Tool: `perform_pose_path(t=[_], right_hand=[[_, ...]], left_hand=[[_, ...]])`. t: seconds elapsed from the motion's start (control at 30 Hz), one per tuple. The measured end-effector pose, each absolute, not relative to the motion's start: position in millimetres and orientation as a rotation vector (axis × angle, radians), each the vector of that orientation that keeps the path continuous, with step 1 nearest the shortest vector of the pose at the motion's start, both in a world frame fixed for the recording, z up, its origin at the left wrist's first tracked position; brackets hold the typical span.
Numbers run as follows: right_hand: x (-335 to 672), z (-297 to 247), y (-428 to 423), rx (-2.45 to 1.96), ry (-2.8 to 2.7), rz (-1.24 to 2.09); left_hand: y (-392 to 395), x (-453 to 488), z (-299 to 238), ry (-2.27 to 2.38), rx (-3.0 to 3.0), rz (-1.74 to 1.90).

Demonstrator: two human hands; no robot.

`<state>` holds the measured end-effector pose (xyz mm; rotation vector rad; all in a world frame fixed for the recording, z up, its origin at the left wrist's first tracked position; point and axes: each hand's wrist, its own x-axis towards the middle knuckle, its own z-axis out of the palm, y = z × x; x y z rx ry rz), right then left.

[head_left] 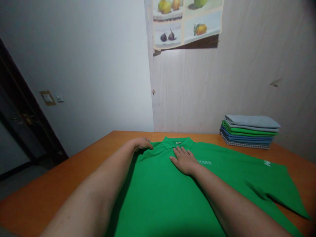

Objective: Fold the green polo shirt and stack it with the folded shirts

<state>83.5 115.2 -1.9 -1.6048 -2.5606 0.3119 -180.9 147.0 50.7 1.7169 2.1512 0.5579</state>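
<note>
A green polo shirt (163,194) lies spread on the table, front up, its collar (177,143) at the far side. White lettering shows on the chest and on the right-side sleeve (276,177). At the shirt's far left shoulder, my left hand (143,144) is closed on the cloth, thumb on top and the other fingers partly hidden. No sleeve shows on that side. My right hand (184,159) rests flat on the upper chest just below the collar, its fingers apart.
A stack of folded clothes (249,131) in grey, green, blue and check stands at the table's back right. The orange-brown table (81,164) meets the wall behind. Fruit pictures (187,23) hang above; a dark door (27,112) is at left.
</note>
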Motion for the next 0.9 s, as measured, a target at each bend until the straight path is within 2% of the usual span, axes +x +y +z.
perform_pose_path(t=[0.1,0.27,0.5,0.73,0.9], right_hand=[[83.9,-2.2,115.4,-1.602,-2.556,0.311],[84.3,-1.0,114.3,-1.604,-2.551,0.303],[84.3,-3.7,116.0,-1.626,-2.555,0.279],[85.0,-8.6,119.2,-1.640,-2.574,0.217],[84.9,-10.7,120.7,-1.652,-2.581,0.184]], left_hand=[[147.5,-178.8,54.6,2.193,1.822,0.482],[143.1,-185.8,61.8,2.481,1.908,0.561],[121.8,-246.7,80.3,2.765,1.582,0.563],[100.2,-278.6,57.4,2.565,1.478,0.419],[84.1,-265.2,37.7,2.535,1.624,0.485]])
